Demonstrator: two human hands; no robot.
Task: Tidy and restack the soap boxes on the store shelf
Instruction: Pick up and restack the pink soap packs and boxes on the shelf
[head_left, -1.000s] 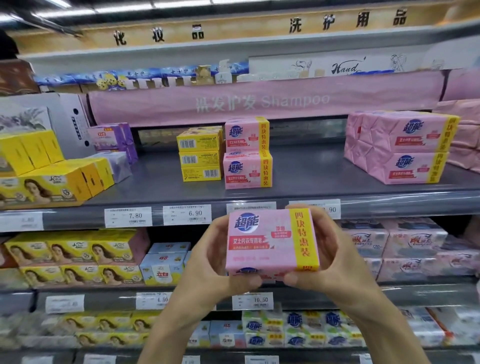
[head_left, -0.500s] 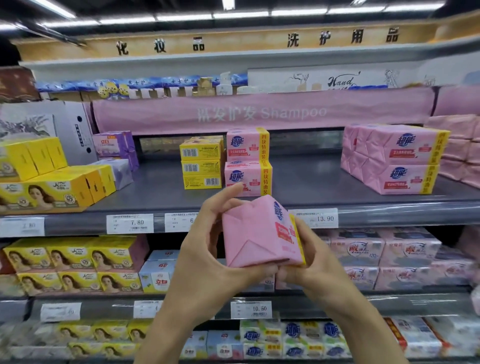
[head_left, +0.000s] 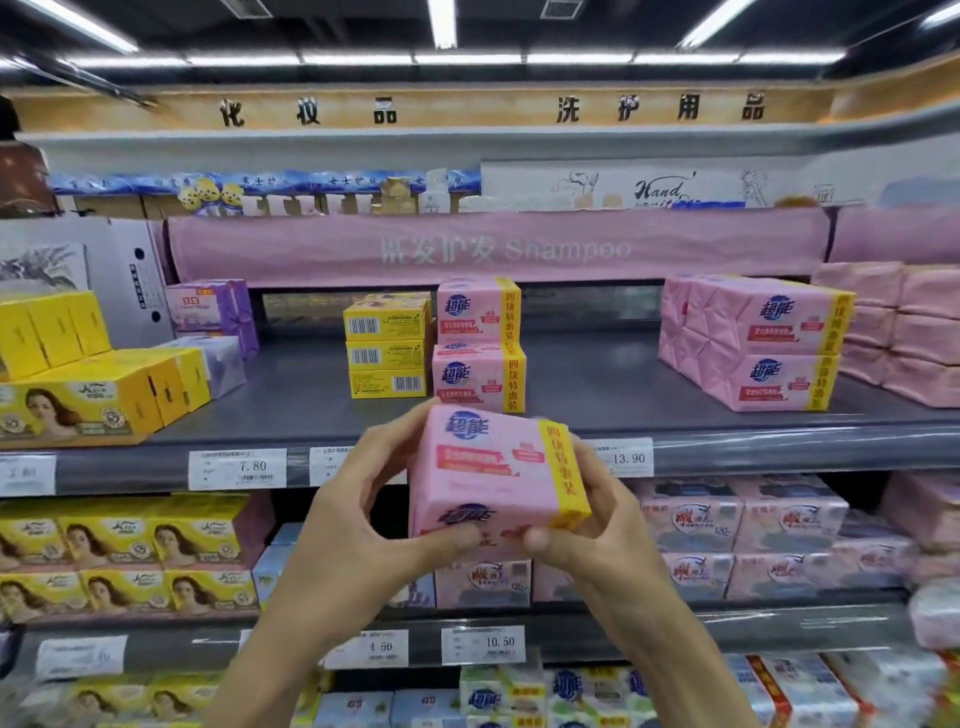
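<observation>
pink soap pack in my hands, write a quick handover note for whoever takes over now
Left hand: grips the pink soap pack at its left side.
Right hand: grips the same pack at its right side.
Pack is off the grey shelf, tilted, in front of the shelf edge.
Done: two matching pink packs stacked mid-shelf beside three yellow boxes; a bigger pink stack to the right.
Left: set the held pack on the shelf, probably with one of the pink stacks.

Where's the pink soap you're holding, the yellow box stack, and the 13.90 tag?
pink soap pack (head_left: 483, 467): head view, front face.
yellow box stack (head_left: 387, 356): head view, middle box.
13.90 tag (head_left: 628, 458): head view, printed number.
</observation>
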